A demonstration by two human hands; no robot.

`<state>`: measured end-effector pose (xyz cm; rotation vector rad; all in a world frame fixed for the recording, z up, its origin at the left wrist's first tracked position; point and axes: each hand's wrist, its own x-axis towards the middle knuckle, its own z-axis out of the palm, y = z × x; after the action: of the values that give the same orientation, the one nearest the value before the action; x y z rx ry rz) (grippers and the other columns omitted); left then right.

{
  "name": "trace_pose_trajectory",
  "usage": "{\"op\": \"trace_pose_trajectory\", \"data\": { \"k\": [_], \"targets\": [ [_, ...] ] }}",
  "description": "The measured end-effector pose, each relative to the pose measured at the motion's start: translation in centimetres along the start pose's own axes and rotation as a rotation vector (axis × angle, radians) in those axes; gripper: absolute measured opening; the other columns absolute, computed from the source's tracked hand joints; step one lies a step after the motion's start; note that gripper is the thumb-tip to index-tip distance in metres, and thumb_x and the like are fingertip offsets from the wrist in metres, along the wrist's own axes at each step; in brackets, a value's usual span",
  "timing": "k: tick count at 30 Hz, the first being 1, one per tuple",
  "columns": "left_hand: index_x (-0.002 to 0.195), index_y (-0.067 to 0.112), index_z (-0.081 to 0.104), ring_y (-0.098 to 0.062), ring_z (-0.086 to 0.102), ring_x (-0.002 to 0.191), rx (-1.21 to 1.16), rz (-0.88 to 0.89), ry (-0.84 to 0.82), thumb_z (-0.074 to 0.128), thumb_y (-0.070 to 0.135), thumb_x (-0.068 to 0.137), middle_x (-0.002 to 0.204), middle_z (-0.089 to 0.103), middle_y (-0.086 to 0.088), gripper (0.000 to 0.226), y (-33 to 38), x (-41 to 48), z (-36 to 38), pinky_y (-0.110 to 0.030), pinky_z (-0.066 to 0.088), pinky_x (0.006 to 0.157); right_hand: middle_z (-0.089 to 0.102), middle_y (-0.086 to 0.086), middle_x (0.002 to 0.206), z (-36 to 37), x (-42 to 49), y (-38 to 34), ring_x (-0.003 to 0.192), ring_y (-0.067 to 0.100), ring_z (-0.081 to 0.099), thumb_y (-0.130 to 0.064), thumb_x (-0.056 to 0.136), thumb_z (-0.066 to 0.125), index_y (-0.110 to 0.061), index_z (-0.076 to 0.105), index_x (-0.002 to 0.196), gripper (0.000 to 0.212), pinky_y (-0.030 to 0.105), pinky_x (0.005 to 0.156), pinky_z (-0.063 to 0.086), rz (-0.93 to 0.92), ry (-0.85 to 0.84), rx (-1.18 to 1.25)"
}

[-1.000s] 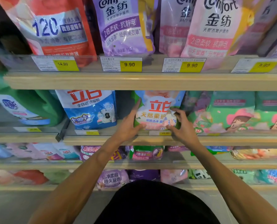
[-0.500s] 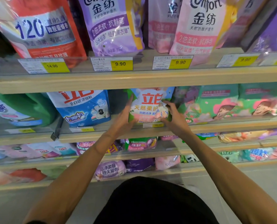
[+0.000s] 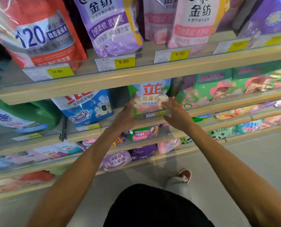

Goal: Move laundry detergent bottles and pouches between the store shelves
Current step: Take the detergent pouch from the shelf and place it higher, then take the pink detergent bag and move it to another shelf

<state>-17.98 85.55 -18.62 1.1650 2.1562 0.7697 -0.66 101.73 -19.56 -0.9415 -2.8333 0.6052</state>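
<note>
Head view, only one on offer. Green-and-white detergent pouch (image 3: 150, 97) standing upright on the middle shelf (image 3: 218, 110), between a blue-and-white pouch (image 3: 87, 107) to its left, across a gap, and green cartoon-print packs (image 3: 218, 89) just beside it on the right. Left hand (image 3: 125, 116) at the pouch's left edge, fingers straight and spread, touching or nearly so; blur forbids more. Right hand (image 3: 176, 112) at the lower right corner, fingers loosely fanned, tips on or just off the film. Neither hand closed round anything; no firm hold to be seen. Pouch base apparently seated behind the price-tag rail (image 3: 155, 114). Judged: either a placement just finished or a pickup not yet begun; impossible to say which. Other shelves fully stocked, so remaining moves not countable from here.
</note>
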Motion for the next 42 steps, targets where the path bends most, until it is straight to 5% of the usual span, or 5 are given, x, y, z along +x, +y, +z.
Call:
{"op": "trace_pose_trajectory", "data": {
  "k": [4,7,19,42],
  "targets": [
    [0.159,0.032,0.005,-0.03,0.047,0.135,0.165,0.006,-0.017,0.062,0.011,0.09,0.161,0.029,-0.011,0.092,1.2,-0.8,-1.2,-0.049,0.049,0.103,0.038,0.014,0.153,-1.6,-1.5,-1.3,0.138,0.036,0.039,-0.023,0.089,0.069,-0.015,0.043,0.146,0.063,0.048,0.105,0.043,0.034,-0.106,-0.17],
    [0.158,0.024,0.02,-0.033,0.037,0.142,0.33,0.038,0.003,0.059,0.008,0.092,0.161,0.024,-0.012,0.078,2.0,-1.9,-1.7,-0.048,0.043,0.11,0.035,0.013,0.155,-2.6,-2.2,-1.9,0.141,0.037,0.035,-0.027,0.091,0.067,-0.018,0.043,0.147,0.062,0.054,0.109,0.038,0.038,-0.162,-0.312],
    [0.142,0.021,0.043,-0.036,0.03,0.144,0.769,-0.088,0.089,0.045,0.034,0.1,0.157,0.031,-0.013,0.044,3.7,-9.1,-2.1,-0.054,0.036,0.111,0.027,0.015,0.156,-5.5,-5.5,-6.0,0.145,0.039,0.025,-0.045,0.097,0.054,-0.022,0.037,0.15,0.06,0.055,0.114,0.026,0.017,-0.393,-0.574],
    [0.128,0.022,0.064,-0.035,0.057,0.123,0.779,-0.592,0.483,0.065,0.037,0.086,0.132,0.062,-0.009,0.045,5.4,-40.9,-2.8,-0.052,0.048,0.095,0.041,0.01,0.148,-6.6,-22.7,-23.6,0.136,0.031,0.038,-0.045,0.095,0.055,-0.019,0.042,0.145,0.058,0.045,0.105,0.038,-0.635,-0.169,-0.412]
  ]
}}
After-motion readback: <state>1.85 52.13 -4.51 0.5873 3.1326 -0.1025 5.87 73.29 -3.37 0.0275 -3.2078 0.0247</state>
